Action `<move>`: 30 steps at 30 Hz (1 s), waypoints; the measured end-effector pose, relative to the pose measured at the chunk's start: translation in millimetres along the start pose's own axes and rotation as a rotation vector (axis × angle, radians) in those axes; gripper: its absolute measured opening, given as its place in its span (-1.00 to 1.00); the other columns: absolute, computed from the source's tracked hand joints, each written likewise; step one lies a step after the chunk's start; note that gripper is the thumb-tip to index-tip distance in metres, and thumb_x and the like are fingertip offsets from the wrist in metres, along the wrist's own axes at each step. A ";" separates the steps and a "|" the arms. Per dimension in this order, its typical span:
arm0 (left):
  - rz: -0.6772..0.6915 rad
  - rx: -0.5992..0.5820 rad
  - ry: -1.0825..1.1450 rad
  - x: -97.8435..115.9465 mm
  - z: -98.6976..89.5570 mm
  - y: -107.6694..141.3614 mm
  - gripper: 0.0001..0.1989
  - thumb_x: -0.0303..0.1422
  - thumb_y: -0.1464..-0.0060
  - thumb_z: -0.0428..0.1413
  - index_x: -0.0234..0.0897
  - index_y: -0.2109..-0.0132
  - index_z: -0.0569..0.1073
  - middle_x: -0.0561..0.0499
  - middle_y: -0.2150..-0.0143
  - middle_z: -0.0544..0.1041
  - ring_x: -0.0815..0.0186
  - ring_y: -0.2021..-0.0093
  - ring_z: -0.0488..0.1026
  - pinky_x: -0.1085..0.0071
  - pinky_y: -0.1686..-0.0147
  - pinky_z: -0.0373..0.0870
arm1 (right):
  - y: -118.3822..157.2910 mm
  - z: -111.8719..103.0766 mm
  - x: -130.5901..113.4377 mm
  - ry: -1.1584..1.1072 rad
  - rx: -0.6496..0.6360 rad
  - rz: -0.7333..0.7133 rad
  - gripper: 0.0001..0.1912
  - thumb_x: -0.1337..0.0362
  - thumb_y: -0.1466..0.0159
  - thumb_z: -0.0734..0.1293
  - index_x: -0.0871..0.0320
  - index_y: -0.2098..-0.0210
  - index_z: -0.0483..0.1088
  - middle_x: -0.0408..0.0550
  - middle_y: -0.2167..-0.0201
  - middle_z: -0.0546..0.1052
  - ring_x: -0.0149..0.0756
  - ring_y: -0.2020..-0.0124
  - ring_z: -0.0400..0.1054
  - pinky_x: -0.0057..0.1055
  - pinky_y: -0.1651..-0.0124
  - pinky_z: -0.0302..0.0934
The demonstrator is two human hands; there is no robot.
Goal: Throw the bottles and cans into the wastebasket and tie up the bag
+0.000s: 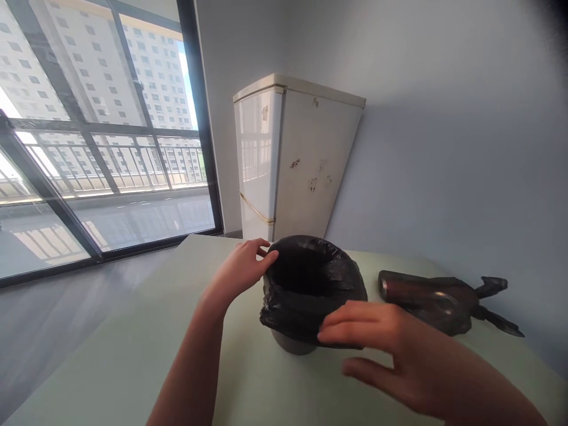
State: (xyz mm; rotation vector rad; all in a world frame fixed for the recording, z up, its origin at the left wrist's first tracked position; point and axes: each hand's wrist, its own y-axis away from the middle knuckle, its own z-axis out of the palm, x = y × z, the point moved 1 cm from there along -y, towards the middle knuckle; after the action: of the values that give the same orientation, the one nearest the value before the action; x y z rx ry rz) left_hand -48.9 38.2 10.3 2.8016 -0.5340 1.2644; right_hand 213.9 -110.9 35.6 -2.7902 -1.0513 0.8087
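Note:
A black plastic trash bag (310,310) lines a small grey trash bin (293,343), its edge folded out over the rim and hanging down outside. The bin stands upright on the table, and its inside is dark. At the rim's left side is my left hand (248,263), fingers curved and apart, the thumb touching the bag's edge. My right hand (373,334) is over the front right of the bag with its fingers stretched out and the thumb spread away. Whether its fingertips touch the bag I cannot tell.
A knotted, see-through dark bag (444,305) with a reddish-brown cylinder inside lies on the pale green table (146,337), right of the bin. Beyond the table stands a worn white fridge (310,160) against the wall. Glass sliding doors (102,136) are at left.

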 end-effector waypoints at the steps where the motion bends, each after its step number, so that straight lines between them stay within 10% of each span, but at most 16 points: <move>1: 0.003 0.007 -0.023 1.3 0.5 0.3 -0.47 -0.01 -0.28 0.07 -0.28 -0.18 0.52 -0.19 -0.04 0.65 0.10 0.15 0.62 0.31 0.31 0.53 | -0.8 6.5 -8.4 0.028 -0.072 0.008 -0.60 0.28 -0.28 0.49 -0.23 -0.08 0.54 -0.18 -0.10 0.60 -0.19 0.10 0.58 -0.36 0.14 0.48; 6: 0.019 -0.014 -0.116 10.2 -1.2 1.1 -0.55 -0.12 -0.31 0.00 -0.26 -0.11 0.58 -0.17 -0.07 0.65 0.11 0.18 0.63 0.30 0.25 0.53 | -11.4 38.3 -24.8 0.106 -0.342 0.176 -0.41 0.31 -0.23 0.49 -0.25 -0.21 0.46 -0.19 -0.44 0.28 0.00 -0.11 0.51 -0.27 0.01 0.44; 15: -0.032 -0.045 -0.130 15.0 -1.1 2.6 -0.56 -0.10 -0.33 -0.04 -0.26 -0.08 0.55 -0.10 0.12 0.67 0.26 0.49 0.56 0.33 0.43 0.48 | -42.5 98.8 2.8 0.138 -0.513 0.162 -0.65 0.07 -0.30 0.40 0.08 -0.01 0.55 0.10 -0.28 0.40 -0.05 0.14 0.53 -0.36 0.33 0.27; 30: -0.107 -0.201 0.023 -3.3 6.4 -2.8 -0.37 0.18 -0.33 -0.18 -0.26 0.23 0.47 -0.07 0.29 0.53 0.19 0.43 0.60 0.39 0.58 0.46 | -58.9 122.2 8.3 0.196 -0.689 0.208 -0.63 0.05 -0.32 0.39 0.08 -0.03 0.54 0.02 -0.17 0.50 -0.08 0.11 0.53 -0.39 0.53 -0.09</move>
State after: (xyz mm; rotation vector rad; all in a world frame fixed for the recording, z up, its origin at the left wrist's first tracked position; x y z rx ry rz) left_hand -45.3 40.8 3.9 2.6099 -0.4740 1.1521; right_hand 123.8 -76.5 -60.2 -3.4931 -1.1935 0.1750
